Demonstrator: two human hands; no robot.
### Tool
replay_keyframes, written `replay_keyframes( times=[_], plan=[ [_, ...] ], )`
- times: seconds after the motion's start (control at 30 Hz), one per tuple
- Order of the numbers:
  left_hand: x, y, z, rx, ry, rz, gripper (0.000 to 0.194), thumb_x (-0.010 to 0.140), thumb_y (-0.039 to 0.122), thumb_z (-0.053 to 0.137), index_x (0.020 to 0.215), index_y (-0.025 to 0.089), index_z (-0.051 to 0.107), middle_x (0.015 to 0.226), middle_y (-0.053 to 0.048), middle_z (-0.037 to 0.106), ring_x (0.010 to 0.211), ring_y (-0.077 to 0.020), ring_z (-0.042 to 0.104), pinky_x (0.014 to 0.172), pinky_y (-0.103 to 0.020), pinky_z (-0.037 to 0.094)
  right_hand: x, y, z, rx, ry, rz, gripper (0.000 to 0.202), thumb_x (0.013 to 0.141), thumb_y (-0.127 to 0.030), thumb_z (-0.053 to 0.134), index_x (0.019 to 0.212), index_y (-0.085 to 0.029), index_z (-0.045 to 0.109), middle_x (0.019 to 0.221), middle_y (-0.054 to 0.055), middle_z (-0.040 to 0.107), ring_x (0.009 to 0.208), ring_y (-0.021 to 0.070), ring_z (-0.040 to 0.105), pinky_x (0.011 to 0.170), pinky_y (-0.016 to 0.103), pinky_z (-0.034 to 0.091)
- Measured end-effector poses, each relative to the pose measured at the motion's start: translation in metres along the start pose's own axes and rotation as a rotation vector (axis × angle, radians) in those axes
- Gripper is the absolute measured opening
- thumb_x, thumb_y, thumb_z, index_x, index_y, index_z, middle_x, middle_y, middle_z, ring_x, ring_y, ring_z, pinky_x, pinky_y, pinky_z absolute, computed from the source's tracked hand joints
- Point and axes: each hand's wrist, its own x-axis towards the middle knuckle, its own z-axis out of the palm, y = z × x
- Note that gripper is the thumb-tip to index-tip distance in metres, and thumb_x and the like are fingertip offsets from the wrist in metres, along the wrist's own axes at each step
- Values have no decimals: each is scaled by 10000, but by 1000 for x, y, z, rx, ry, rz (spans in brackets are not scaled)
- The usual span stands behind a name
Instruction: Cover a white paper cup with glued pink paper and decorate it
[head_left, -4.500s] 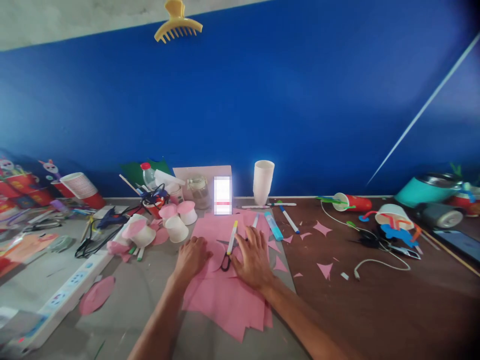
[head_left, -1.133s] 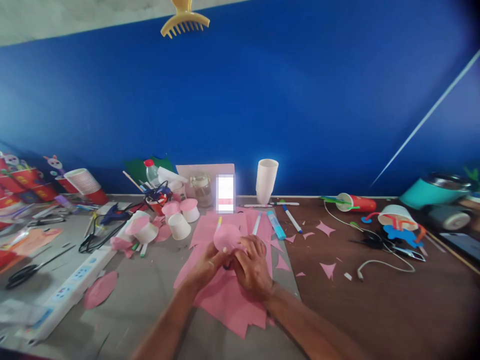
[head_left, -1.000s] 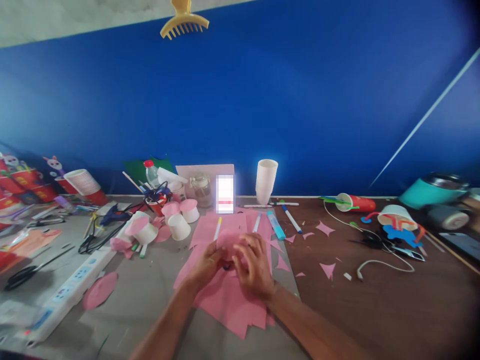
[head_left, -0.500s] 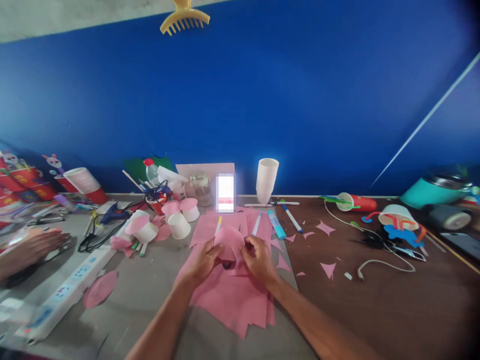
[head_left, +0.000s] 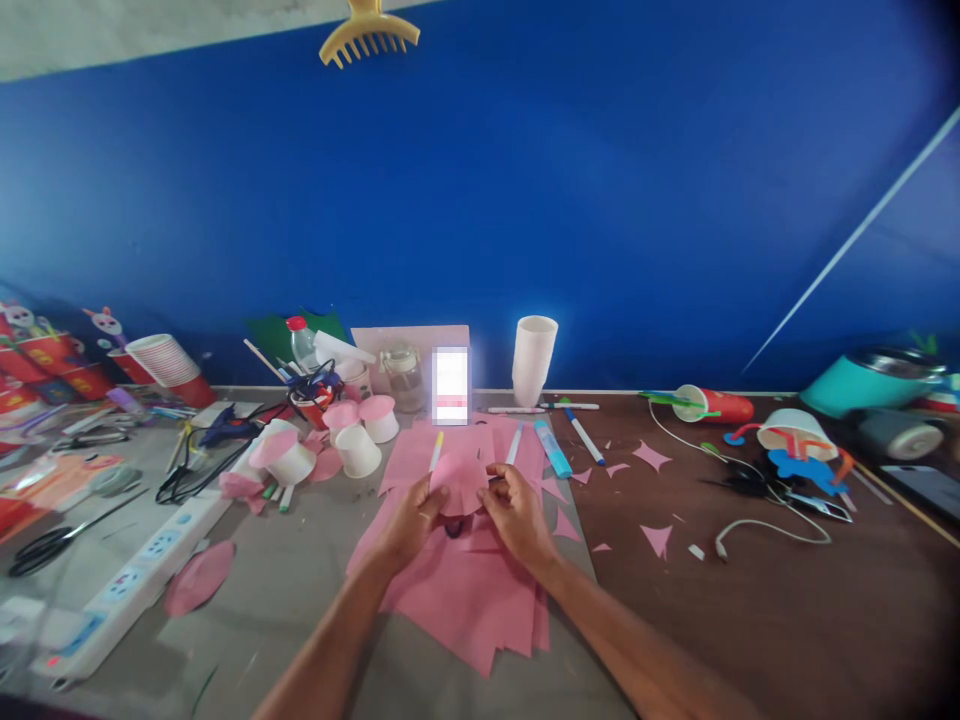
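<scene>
Here it is, a round pink paper disc (head_left: 459, 482) squarely between both hands, over the loose stack of pink paper sheets (head_left: 465, 610), well short of the back edge of the grey-and-brown desk (head_left: 289, 580)! The left hand (head_left: 409, 515) pinches its left rim, thumb on top, other fingers mostly hidden; the right hand (head_left: 519, 515) brings thumb and fingertips together on the opposite rim. Neither hand is nearer: the disc spans the gap, no clear long axis. Just below its near rim, a black looped handle (head_left: 454, 528) pokes out.
</scene>
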Motion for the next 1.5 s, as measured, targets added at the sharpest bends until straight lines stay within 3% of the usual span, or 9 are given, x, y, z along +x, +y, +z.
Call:
replay_keyframes(
  times=[0.27,0.53,0.7,0.87,1.07,1.23,1.37,1.5],
  plan=[
    [1,-2,7,-56,38,6,358,674,422,860,775,147,654,690,-12,626,641,-153,576,605,-263,478,-4,-3,4,-74,31,-53,197,827,-227,558,1010,-193,620,574,-21,654,521,188,645,537,284,498],
    [2,-4,9,-52,35,-22,363,677,401,853,839,152,645,664,6,632,592,-145,588,612,-277,507,-6,-7,3,-232,-10,-128,260,861,-197,536,1091,-145,647,527,-15,646,503,200,635,563,300,484],
    [2,-4,9,66,13,14,468,684,369,846,1042,131,658,659,5,655,550,-138,563,540,-254,448,-5,-2,4,-341,40,-199,284,821,-144,542,1076,-144,668,523,-16,624,530,211,626,601,317,488],
    [-2,3,14,91,24,16,363,668,324,836,932,134,676,640,3,663,553,-133,562,557,-255,459,-5,4,7,-395,84,-268,325,805,-112,526,1095,-173,661,542,-7,631,590,237,643,647,343,502],
    [0,0,15,97,77,-18,510,608,293,862,1043,132,650,579,42,609,521,-118,522,523,-236,411,-6,6,8,-409,53,-271,324,834,-136,536,1136,-153,652,523,-11,628,622,246,658,711,357,514],
    [-1,2,11,190,87,53,550,661,234,791,1176,136,625,573,47,607,528,-137,529,515,-239,402,-4,6,5,-398,90,-234,196,857,-229,582,1023,-182,676,605,-5,643,596,203,624,713,337,503],
    [-3,4,9,206,65,89,497,676,189,757,1156,160,633,644,20,665,527,-150,552,540,-263,440,-2,8,4,-433,62,-286,53,820,-236,632,785,-198,643,719,37,662,687,206,618,704,327,480],
    [-3,0,8,104,51,40,550,646,191,790,1172,211,632,636,24,673,532,-162,561,530,-264,433,-1,10,5,-428,23,-309,224,816,-199,625,612,-215,532,720,37,640,710,199,599,699,316,455]
  ],
)
